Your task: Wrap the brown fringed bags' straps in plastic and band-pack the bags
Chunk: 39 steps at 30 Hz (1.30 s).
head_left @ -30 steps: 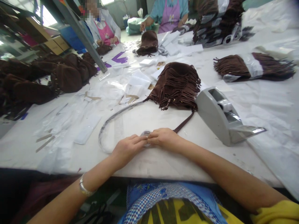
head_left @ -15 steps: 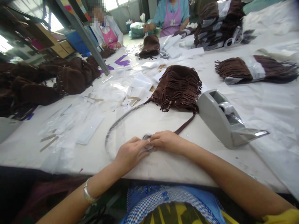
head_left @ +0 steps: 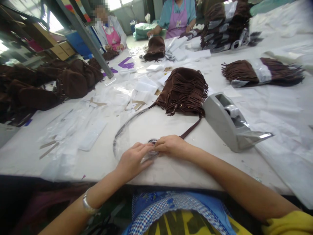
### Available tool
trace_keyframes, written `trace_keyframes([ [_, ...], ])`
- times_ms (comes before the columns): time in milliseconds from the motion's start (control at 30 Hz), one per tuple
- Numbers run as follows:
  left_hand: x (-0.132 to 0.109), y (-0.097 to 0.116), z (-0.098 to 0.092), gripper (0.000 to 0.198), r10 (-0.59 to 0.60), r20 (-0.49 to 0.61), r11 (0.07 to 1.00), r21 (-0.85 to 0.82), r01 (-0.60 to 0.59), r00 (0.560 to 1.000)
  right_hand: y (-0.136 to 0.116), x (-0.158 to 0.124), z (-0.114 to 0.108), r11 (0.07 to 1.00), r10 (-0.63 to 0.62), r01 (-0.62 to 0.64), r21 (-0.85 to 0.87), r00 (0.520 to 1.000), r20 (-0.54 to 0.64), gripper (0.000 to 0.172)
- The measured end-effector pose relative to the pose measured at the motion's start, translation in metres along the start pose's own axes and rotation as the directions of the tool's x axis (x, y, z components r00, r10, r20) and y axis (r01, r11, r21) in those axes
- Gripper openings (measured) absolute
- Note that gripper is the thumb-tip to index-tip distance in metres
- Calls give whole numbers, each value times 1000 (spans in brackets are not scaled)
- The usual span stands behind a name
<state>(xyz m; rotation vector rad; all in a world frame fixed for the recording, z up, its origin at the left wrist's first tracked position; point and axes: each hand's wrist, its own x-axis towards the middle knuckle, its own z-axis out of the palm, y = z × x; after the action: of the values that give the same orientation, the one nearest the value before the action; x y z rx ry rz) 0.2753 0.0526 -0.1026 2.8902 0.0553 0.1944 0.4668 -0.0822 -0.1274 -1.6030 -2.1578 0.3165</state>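
A dark brown fringed bag (head_left: 184,91) lies on the table with its strap (head_left: 122,128) looped toward me. The strap's left side is covered in clear plastic film; on the right it is bare brown. At the front of the loop, my left hand (head_left: 137,158) and my right hand (head_left: 170,145) meet over a plastic-covered part of the strap with a round, shiny edge, perhaps a buckle. Both hands' fingers are closed on this part, which they mostly hide. The bag itself is untouched by either hand.
A grey tape dispenser (head_left: 226,122) stands right of the bag. Another fringed bundle (head_left: 281,70) lies beyond it, and brown bags (head_left: 73,78) are heaped at left. Paper and plastic scraps (head_left: 144,86) litter the table. Two people in aprons sit across, near a slanting metal post (head_left: 85,39).
My left hand's fingers have shifted slightly over the wrapped strap part, and the strap loop's left side has moved a little inward. The whole view has shifted slightly.
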Motion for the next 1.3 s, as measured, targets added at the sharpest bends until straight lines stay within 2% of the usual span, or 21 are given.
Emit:
trace_keyframes([
  [33,-2,-5,-3,35,58,14,998,39,-58,998,2,1,-2,1000,-13,13,13,1000,5,17],
  [100,-4,-14,-8,26,138,29,986,92,-140,990,3,2,-6,999,-41,41,31,999,17,14],
  [167,-4,-18,-8,14,147,7,985,87,-147,989,3,1,-8,998,-51,51,43,999,7,15],
  [267,-3,-9,-1,10,-27,-61,1000,1,28,998,-2,-2,-4,999,-3,5,50,999,-43,27],
  [333,-2,1,3,16,-155,-58,986,-70,151,986,-4,-4,1,999,26,-25,30,999,-22,28],
  [367,-2,4,3,18,-169,-34,982,-90,166,985,-5,-3,3,1000,22,-22,17,1000,-1,26],
  [433,-3,5,-1,25,-82,29,993,-78,84,996,-3,-2,4,1000,-8,8,-1,999,31,25],
  [500,-3,-3,-9,33,83,82,997,1,-83,993,1,1,1,999,-50,51,-9,998,40,23],
  [567,-2,-14,-15,28,218,122,969,92,-229,968,5,2,-4,994,-105,106,-24,993,55,18],
  [633,-1,-20,-16,19,263,111,949,149,-277,959,5,2,-7,989,-139,141,-48,989,43,19],
  [700,1,-18,-11,14,201,45,967,150,-205,979,3,0,-8,990,-125,124,-63,992,-5,27],
  [767,3,-10,-6,11,47,-16,993,106,-45,999,-2,-4,-5,995,-82,80,-52,996,-31,35],
  [833,4,-2,-4,18,-88,16,996,30,87,996,-5,-5,-2,998,-52,52,-28,999,5,32],
  [900,4,0,-8,28,-110,103,992,-45,115,989,-7,-4,0,999,-37,37,-1,999,40,24],
  [1000,4,-10,-18,39,14,165,998,-58,-4,986,-3,0,1,997,-62,61,51,998,16,19],
  [1067,4,-18,-20,35,86,165,996,-27,-82,983,1,0,2,993,-97,98,71,995,-9,17],
  [1167,1,-23,-12,26,149,148,989,-5,-150,978,4,-2,7,991,-126,126,45,992,-13,22],
  [1300,-8,-23,2,34,184,104,971,138,-197,977,4,-6,19,992,-111,109,-60,993,-31,35],
])
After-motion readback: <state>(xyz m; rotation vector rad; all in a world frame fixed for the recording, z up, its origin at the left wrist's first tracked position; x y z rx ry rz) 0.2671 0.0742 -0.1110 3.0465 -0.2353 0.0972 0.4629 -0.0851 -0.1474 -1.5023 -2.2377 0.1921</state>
